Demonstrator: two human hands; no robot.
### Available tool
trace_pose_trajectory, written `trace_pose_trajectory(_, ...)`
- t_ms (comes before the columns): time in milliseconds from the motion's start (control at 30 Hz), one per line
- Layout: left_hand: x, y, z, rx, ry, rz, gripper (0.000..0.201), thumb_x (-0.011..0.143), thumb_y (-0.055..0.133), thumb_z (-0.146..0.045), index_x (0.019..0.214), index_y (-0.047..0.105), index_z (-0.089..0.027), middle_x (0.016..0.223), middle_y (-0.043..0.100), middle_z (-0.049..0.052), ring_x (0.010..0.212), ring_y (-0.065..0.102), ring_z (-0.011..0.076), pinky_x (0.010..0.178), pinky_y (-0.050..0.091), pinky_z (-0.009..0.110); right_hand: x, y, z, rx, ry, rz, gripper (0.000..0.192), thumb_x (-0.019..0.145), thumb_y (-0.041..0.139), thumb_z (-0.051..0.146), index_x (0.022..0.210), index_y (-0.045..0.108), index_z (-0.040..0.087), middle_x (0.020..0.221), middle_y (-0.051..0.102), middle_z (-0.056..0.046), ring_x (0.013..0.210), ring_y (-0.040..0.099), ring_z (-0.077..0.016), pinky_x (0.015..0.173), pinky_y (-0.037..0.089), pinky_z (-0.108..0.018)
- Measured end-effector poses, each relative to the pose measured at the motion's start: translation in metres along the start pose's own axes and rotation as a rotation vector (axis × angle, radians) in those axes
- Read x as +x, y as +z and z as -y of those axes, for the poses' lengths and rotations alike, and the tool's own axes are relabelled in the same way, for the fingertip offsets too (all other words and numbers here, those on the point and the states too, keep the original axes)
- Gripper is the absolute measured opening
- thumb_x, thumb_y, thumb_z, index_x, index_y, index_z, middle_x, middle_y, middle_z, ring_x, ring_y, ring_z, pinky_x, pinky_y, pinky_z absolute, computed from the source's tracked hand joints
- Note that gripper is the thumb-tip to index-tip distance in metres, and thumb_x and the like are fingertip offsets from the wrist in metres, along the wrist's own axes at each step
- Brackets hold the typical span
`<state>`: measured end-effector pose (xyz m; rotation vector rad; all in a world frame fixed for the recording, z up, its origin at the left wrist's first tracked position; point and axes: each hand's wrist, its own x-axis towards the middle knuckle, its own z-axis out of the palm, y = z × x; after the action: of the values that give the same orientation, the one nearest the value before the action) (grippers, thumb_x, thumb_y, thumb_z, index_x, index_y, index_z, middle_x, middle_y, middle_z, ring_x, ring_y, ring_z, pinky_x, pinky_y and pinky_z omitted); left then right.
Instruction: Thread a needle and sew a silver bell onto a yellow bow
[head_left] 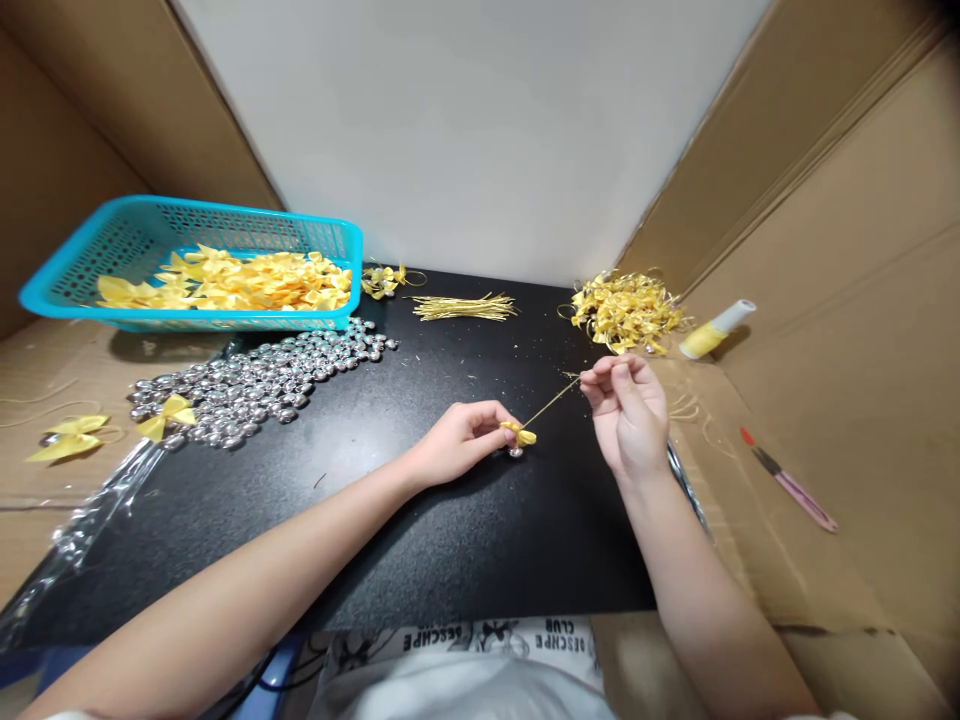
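My left hand (461,440) pinches a small yellow ribbon bow (520,434) with a silver bead (515,451) under it, just above the black mat (420,520). A thin gold cord (553,400) runs taut from the bow up to my right hand (628,412), whose fingertips pinch its far end. The two hands sit close together near the mat's right half.
A turquoise basket (90,262) of yellow bows stands at the back left, with a heap of silver beads (255,380) in front of it. A bundle of gold cords (463,306), a pile of finished bows (626,312), a glue bottle (716,328) and a red-tipped tool (787,480) lie around. Cardboard walls enclose the space.
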<state>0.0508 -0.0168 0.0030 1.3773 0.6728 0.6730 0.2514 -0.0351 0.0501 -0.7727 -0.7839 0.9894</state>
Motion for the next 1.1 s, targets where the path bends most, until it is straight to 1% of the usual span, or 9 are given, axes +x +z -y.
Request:
trace_pose_trajectory(200, 0.000, 0.001, -0.001, 0.018, -0.007, 0.010, 0.019, 0.086, 0.065, -0.031, 0.083, 0.062, -0.012, 0.084, 0.072, 0.006, 0.077, 0.065, 0.0129, 0.075, 0.048, 0.025, 0.002, -0.002, 0.002, 0.023, -0.009, -0.018, 0.027, 0.066, 0.086, 0.034, 0.077, 0.065, 0.021, 0.072, 0.071, 0.007, 0.065, 0.071, -0.0066, 0.062, 0.059, -0.014)
trace_pose_trajectory(433, 0.000, 0.000, 0.000, 0.122, -0.009, 0.052, 0.021, 0.088, 0.063, -0.032, 0.087, 0.064, -0.012, 0.088, 0.073, 0.008, 0.078, 0.066, 0.0140, 0.072, 0.047, 0.024, 0.007, -0.007, 0.003, 0.032, -0.037, -0.034, 0.027, 0.066, 0.086, 0.034, 0.077, 0.064, 0.021, 0.072, 0.071, 0.007, 0.064, 0.071, -0.0067, 0.061, 0.059, -0.015)
trace_pose_trajectory(600, 0.000, 0.000, -0.002, 0.186, 0.016, 0.113, 0.022, 0.088, 0.062, -0.033, 0.088, 0.066, -0.012, 0.088, 0.073, 0.008, 0.080, 0.067, 0.0149, 0.074, 0.049, 0.026, 0.011, -0.011, 0.005, 0.022, -0.075, -0.074, 0.027, 0.067, 0.085, 0.033, 0.078, 0.063, 0.021, 0.071, 0.071, 0.008, 0.065, 0.071, -0.0070, 0.061, 0.058, -0.015)
trace_pose_trajectory(733, 0.000, 0.000, -0.003, 0.196, 0.019, 0.125, 0.022, 0.088, 0.062, -0.033, 0.089, 0.066, -0.012, 0.090, 0.074, 0.009, 0.082, 0.067, 0.0158, 0.077, 0.049, 0.027, 0.014, -0.014, 0.007, -0.001, -0.094, -0.097, 0.023, 0.073, 0.081, 0.032, 0.077, 0.062, 0.021, 0.071, 0.070, 0.008, 0.065, 0.070, -0.0062, 0.061, 0.058, -0.015)
trace_pose_trajectory(967, -0.001, -0.001, -0.005, 0.178, 0.013, 0.141, 0.023, 0.088, 0.062, -0.034, 0.088, 0.065, -0.011, 0.090, 0.073, 0.009, 0.081, 0.066, 0.0153, 0.076, 0.048, 0.027, 0.018, -0.017, 0.010, -0.021, -0.124, -0.138, 0.023, 0.072, 0.081, 0.032, 0.077, 0.062, 0.020, 0.070, 0.069, 0.009, 0.064, 0.070, -0.0059, 0.060, 0.057, -0.015)
trace_pose_trajectory(1100, -0.001, 0.001, -0.005, 0.071, -0.013, 0.131, 0.026, 0.087, 0.065, -0.038, 0.085, 0.064, -0.012, 0.089, 0.073, 0.009, 0.079, 0.064, 0.0142, 0.073, 0.047, 0.026, 0.018, -0.016, 0.009, -0.012, -0.116, -0.132, 0.027, 0.067, 0.084, 0.034, 0.076, 0.063, 0.020, 0.069, 0.069, 0.009, 0.064, 0.070, -0.0066, 0.060, 0.057, -0.016)
